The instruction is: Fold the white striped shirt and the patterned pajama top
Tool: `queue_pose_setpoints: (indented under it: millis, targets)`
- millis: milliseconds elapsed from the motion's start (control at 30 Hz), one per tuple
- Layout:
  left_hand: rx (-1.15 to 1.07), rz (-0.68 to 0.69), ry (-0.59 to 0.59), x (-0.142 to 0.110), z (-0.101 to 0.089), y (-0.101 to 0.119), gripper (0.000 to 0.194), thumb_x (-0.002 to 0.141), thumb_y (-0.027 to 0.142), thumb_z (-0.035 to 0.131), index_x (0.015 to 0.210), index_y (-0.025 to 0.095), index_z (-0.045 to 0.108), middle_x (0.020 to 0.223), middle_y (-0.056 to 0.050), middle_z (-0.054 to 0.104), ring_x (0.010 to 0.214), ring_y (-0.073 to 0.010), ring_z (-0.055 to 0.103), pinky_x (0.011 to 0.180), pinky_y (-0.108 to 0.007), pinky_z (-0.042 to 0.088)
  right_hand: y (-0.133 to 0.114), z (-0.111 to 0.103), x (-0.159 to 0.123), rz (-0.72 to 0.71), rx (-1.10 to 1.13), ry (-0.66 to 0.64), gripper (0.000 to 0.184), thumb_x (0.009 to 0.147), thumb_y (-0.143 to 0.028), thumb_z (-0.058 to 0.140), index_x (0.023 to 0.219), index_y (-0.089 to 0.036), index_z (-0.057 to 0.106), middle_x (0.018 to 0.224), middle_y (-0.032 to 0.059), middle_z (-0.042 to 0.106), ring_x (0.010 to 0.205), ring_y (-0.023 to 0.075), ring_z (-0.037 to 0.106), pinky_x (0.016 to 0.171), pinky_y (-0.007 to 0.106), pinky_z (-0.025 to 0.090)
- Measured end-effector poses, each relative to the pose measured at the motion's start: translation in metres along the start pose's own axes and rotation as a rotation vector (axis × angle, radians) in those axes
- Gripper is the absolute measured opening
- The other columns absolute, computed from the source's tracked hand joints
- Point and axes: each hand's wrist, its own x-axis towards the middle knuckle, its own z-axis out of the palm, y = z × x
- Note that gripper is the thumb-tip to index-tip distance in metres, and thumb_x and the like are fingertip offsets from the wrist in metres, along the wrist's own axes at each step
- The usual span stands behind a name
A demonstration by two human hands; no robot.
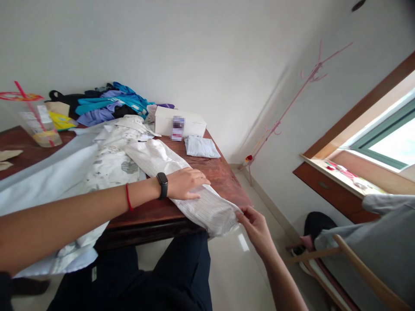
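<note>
A white sleeve with fine stripes (204,206) runs across the corner of the dark red wooden table (223,176), its end hanging past the front edge. My left hand (188,183), with a black watch at the wrist, lies flat on top of the sleeve, fingers stretched out. At the sleeve's end, my right hand (254,222) pinches the fabric between thumb and fingers. Beside the sleeve spreads a white patterned cloth (113,162) with grey prints, beneath my left forearm. A pale cloth (48,168) stretches to the left and drapes over the front edge.
Behind are a clothes pile (113,103), a white box (162,123) and a small folded cloth (201,147). A plastic cup with a red straw (40,125) stands left. A pink coat rack (282,119) leans in view near the wall; a wooden chair (363,270) is at right.
</note>
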Motion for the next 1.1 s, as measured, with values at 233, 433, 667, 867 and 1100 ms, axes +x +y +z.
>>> queue_pose_setpoints:
  millis: [233,433,667,867,1100]
  targets:
    - [0.059,-0.294,-0.023,-0.017,0.046,-0.045,0.049,0.101,0.053,0.049,0.14,0.024,0.056,0.145,-0.012,0.057,0.135,-0.0317,0.05,0.114,-0.045,0.031,-0.005,0.011,-0.02,0.013,0.199,0.112,0.045,0.085,-0.065,0.066,0.086,-0.02,0.06,0.068,-0.0005,0.057,0.062,0.0145,0.05,0.058,0.024,0.042]
    - [0.069,-0.286,-0.025,-0.033,0.05,-0.066,0.034,0.103,0.047,0.047,0.116,0.023,0.068,0.146,-0.01,0.056,0.146,-0.0343,0.035,0.119,-0.054,0.02,0.027,0.032,-0.034,0.367,0.512,0.158,0.044,0.078,-0.062,0.074,0.087,-0.023,0.056,0.068,-0.0041,0.053,0.052,0.0111,0.046,0.047,0.022,0.038]
    - [0.035,-0.309,-0.167,-0.028,-0.004,-0.102,0.037,0.085,0.056,0.07,0.1,0.022,0.069,0.109,-0.007,0.07,0.105,-0.0273,0.063,0.104,-0.041,0.035,0.03,0.019,-0.027,0.297,0.549,0.207,0.042,0.073,-0.055,0.079,0.075,-0.021,0.054,0.063,-0.0053,0.045,0.051,0.0096,0.04,0.046,0.021,0.037]
    - [0.049,-0.426,-0.26,-0.031,-0.028,-0.131,0.06,0.069,0.063,0.08,0.116,0.027,0.071,0.112,-0.005,0.075,0.103,-0.0275,0.062,0.105,-0.044,0.03,0.034,0.018,-0.013,0.281,0.574,0.236,0.037,0.071,-0.048,0.075,0.068,-0.022,0.048,0.06,-0.0062,0.04,0.051,0.0098,0.036,0.044,0.021,0.035]
    - [0.1,-0.531,-0.056,-0.036,-0.033,-0.158,0.049,0.074,0.066,0.074,0.068,0.018,0.068,0.08,-0.006,0.075,0.095,-0.0237,0.058,0.109,-0.042,0.022,0.04,0.009,-0.011,0.313,0.43,0.104,0.039,0.073,-0.05,0.071,0.066,-0.022,0.046,0.06,-0.0056,0.042,0.053,0.0111,0.042,0.05,0.023,0.042]
